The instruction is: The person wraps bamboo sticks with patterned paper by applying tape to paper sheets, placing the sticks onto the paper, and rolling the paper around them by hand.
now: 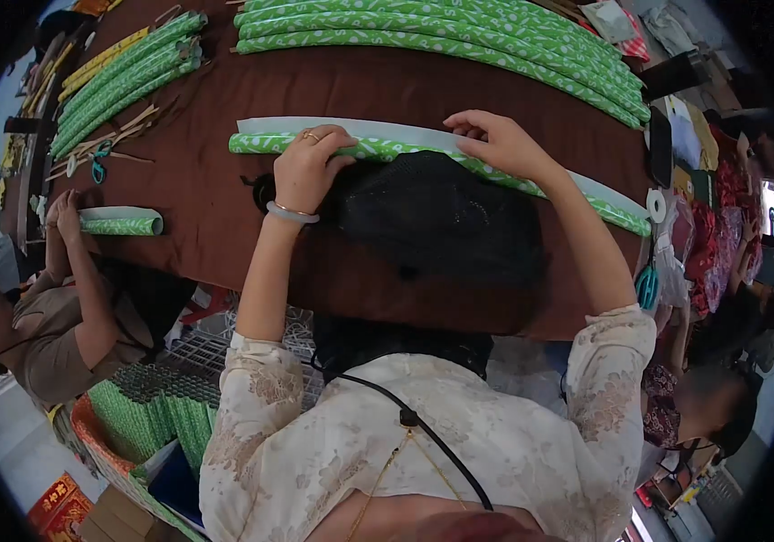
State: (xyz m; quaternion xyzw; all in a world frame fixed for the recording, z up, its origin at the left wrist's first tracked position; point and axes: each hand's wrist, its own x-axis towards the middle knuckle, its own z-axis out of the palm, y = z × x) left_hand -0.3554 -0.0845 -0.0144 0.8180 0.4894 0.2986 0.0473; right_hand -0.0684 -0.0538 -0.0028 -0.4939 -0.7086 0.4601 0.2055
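Note:
A long roll of green wrapping paper (387,147) with white lettering lies crosswise on the table before me. Its white underside (387,130) shows along the far edge. My left hand (313,169), wearing a ring and a bracelet, curls its fingers over the roll's left part. Farther right, my right hand (502,146) is at the roll with thumb and fingers apart, close to the white edge. A dark mesh-like shape (441,212) hides some of the roll's near side between my arms.
Several green rolls (423,36) lie at the back, with another bundle (129,86) at the left. Scissors (100,163) lie near thin strips. At the left, a co-worker (79,325) handles a short green roll (125,222). A tape roll (656,206) sits at the right edge.

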